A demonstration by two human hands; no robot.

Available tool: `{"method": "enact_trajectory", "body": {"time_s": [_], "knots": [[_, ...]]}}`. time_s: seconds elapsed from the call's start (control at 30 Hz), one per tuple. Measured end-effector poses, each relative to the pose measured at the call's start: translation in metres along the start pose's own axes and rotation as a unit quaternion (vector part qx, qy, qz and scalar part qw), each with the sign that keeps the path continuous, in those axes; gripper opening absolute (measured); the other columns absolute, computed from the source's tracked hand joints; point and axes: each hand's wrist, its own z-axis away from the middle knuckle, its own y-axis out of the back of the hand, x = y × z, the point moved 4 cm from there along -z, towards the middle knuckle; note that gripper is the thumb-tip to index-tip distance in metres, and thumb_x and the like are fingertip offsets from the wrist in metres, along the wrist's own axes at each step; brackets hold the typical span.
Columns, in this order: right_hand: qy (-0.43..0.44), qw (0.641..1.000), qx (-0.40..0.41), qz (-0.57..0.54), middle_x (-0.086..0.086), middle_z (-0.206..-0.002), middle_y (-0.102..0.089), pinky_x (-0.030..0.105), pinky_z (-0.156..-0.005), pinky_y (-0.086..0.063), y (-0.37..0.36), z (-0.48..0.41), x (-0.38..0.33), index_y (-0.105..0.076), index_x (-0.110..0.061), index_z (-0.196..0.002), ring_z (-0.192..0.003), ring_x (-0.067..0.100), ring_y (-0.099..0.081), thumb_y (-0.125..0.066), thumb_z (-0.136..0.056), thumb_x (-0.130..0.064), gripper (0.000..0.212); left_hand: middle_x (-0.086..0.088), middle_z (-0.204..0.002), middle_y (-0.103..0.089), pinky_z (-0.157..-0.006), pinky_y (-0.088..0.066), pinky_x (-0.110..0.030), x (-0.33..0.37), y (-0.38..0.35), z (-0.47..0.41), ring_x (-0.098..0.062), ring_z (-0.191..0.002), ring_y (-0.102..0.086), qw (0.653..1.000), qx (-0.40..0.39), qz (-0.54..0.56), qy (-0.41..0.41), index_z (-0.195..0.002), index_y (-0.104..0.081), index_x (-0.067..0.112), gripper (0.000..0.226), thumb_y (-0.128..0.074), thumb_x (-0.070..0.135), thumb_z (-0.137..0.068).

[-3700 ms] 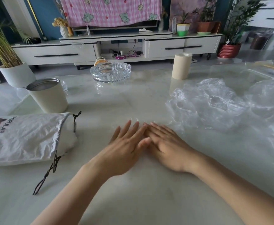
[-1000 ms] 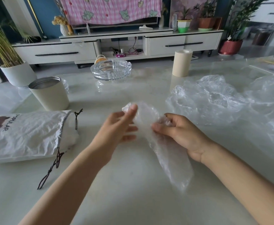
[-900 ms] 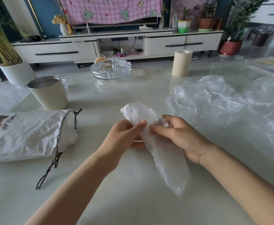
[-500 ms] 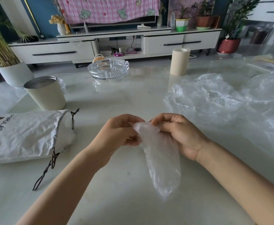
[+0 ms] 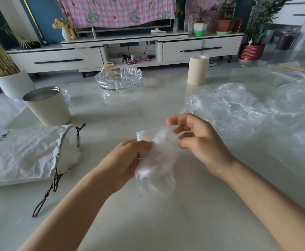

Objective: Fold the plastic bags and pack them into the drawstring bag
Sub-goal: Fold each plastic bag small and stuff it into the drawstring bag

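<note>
A folded clear plastic bag hangs above the table's middle, blurred by motion. My left hand grips its upper part with curled fingers. My right hand hovers just right of the bag with loosely spread, bent fingers; it holds nothing that I can see. A white drawstring bag lies on its side at the left, its mouth turned toward the middle and its dark cord trailing on the table. Several crumpled clear plastic bags are heaped at the right.
A cream metal-rimmed canister stands behind the drawstring bag. A glass ashtray and a beige roll sit toward the far edge of the pale glossy table. A TV cabinet and potted plants lie beyond.
Both hands first pressed flat on the table, then lifted the folded bag together. Now my right hand has let go and drawn slightly right; my left hand holds the bag alone.
</note>
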Motion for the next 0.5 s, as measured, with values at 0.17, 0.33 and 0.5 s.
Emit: {"method": "enact_trajectory", "body": {"time_s": [0.17,0.33,0.5], "knots": [[0.226,0.921,-0.062,0.310,-0.001,-0.132,-0.049,0.025,-0.102,-0.025,-0.025,0.013,-0.003,-0.055,-0.022,-0.126,-0.123,0.014,-0.036,-0.065,-0.067,-0.008,0.061,-0.007,-0.060,-0.065,-0.043,-0.048,-0.017,0.009,0.012,0.001,-0.012,-0.049,-0.063,0.998,0.026,0.021,-0.050,-0.076,-0.063,0.002,0.025,-0.045,0.004,-0.092],[0.250,0.948,-0.083,0.178,-0.013,-0.090,-0.063,0.020,-0.085,-0.038,-0.034,0.018,-0.011,-0.072,-0.016,-0.089,-0.088,0.007,-0.052,-0.068,-0.077,-0.015,0.013,-0.007,-0.057,-0.064,-0.043,-0.048,-0.018,0.008,0.017,-0.003,-0.014,-0.045,-0.060,0.995,0.066,-0.027,-0.068,-0.075,-0.063,0.000,0.024,-0.048,0.004,-0.093],[0.090,0.983,-0.162,0.021,-0.018,-0.075,-0.064,0.008,-0.073,-0.038,-0.036,0.018,-0.009,-0.070,-0.022,-0.086,-0.072,-0.006,-0.053,-0.070,-0.082,-0.020,0.004,-0.019,-0.081,-0.065,-0.064,-0.046,-0.029,0.005,0.013,-0.003,-0.024,-0.070,-0.060,0.983,0.096,-0.097,-0.126,-0.093,-0.065,-0.008,0.016,-0.053,0.002,-0.091]]}}
